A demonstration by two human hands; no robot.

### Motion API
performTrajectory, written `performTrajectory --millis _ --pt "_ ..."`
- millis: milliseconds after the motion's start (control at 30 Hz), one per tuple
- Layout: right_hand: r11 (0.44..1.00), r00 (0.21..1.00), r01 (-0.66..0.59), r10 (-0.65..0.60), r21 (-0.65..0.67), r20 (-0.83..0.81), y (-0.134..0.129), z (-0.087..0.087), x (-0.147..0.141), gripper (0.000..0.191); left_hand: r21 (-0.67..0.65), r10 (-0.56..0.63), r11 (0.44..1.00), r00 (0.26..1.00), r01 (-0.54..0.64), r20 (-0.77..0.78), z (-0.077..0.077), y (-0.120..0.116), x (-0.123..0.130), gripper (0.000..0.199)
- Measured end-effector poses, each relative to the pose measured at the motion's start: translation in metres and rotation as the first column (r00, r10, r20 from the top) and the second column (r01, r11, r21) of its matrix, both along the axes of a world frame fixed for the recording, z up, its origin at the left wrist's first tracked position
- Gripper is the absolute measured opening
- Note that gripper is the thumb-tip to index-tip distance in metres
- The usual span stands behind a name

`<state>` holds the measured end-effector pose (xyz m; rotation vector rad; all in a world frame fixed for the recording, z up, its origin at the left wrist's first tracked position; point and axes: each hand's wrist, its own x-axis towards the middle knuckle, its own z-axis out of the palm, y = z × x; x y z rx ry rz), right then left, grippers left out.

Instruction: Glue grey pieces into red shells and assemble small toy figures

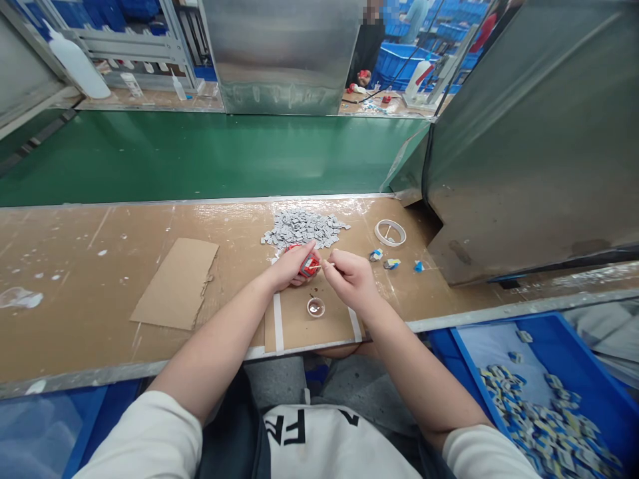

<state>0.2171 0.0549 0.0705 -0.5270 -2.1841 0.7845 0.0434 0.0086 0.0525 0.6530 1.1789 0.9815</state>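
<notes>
My left hand (pixel 293 268) is closed around a small red toy part (pixel 309 266) with a grey-edged opening, possibly a toy vehicle body. Pinched in my right hand (pixel 353 278) is a thin pale stick (pixel 315 267), its tip at the red part's face. Just below both hands, a small clear cup (pixel 315 307) with a little dark liquid stands on a taped cardboard sheet (pixel 294 336). A heap of small grey square pieces (pixel 302 227) lies just beyond my hands. My left fingers partly hide the red part.
Right of the hands lie a tape roll (pixel 390 233) and a few blue-yellow-grey pieces (pixel 392 264). A blue bin (pixel 589 359) of similar pieces stands at lower right. Loose cardboard (pixel 174 283) lies left. Beyond the bench runs a green belt (pixel 200 156); a metal panel (pixel 529 146) rises at right.
</notes>
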Motion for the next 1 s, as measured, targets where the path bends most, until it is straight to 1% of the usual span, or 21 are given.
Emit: performTrajectory --millis 67,133,200,300,400,533,633,700,733,800,867,933,1000 --pt "1.000 1.000 0.022 -0.022 0.008 -0.007 0.000 -0.001 0.000 0.043 0.001 -0.002 1.000 1.000 0.002 0.004 0.000 0.000 0.000 0.053" --pt "0.997 0.997 0.070 -0.070 0.021 -0.013 0.001 0.000 0.001 0.043 0.004 -0.018 1.000 1.000 0.018 0.003 -0.001 0.001 -0.001 0.055" --pt "0.993 0.994 0.106 -0.106 0.058 -0.003 0.001 0.001 0.002 0.042 0.005 -0.028 1.000 1.000 0.028 -0.001 -0.001 0.001 -0.001 0.056" --pt "0.982 0.992 0.119 -0.123 0.148 0.020 0.000 0.003 0.005 0.043 -0.003 -0.013 1.000 1.000 0.013 -0.002 -0.001 0.001 -0.001 0.056" --pt "0.975 0.991 0.124 -0.132 0.184 0.028 -0.001 0.003 0.005 0.043 -0.005 -0.010 1.000 1.000 0.010 0.006 0.001 0.000 -0.001 0.056" --pt "0.987 0.994 0.106 -0.109 0.124 0.015 -0.001 0.006 0.005 0.042 0.001 -0.024 1.000 1.000 0.024 0.010 0.003 -0.001 -0.001 0.059" --pt "0.998 0.999 0.044 -0.043 0.035 -0.033 -0.004 0.008 0.010 0.042 0.013 -0.043 0.999 0.999 0.042 0.019 0.003 0.000 -0.002 0.065" --pt "1.000 1.000 -0.017 0.017 -0.022 -0.021 -0.008 0.007 0.017 0.042 0.024 -0.049 0.999 0.998 0.048 0.036 0.001 0.001 -0.004 0.067" --pt "0.998 0.998 -0.053 0.054 -0.047 0.015 -0.010 0.006 0.020 0.042 0.028 -0.049 0.998 0.997 0.047 0.052 -0.001 0.001 -0.006 0.067" --pt "0.989 0.980 -0.120 0.132 -0.089 0.150 -0.016 0.001 0.027 0.043 0.040 -0.046 0.998 0.994 0.043 0.094 -0.003 0.001 -0.008 0.066" --pt "0.980 0.928 -0.165 0.192 -0.107 0.321 -0.022 -0.003 0.032 0.044 0.055 -0.050 0.998 0.990 0.042 0.136 -0.004 0.001 -0.010 0.065" --pt "0.981 0.868 -0.180 0.192 -0.071 0.458 -0.027 -0.008 0.033 0.043 0.069 -0.056 0.997 0.985 0.045 0.166 -0.004 0.001 -0.012 0.064" --pt "0.983 0.827 -0.183 0.145 0.016 0.544 -0.028 -0.010 0.035 0.042 0.087 -0.064 0.995 0.978 0.047 0.198 -0.004 0.000 -0.014 0.064"
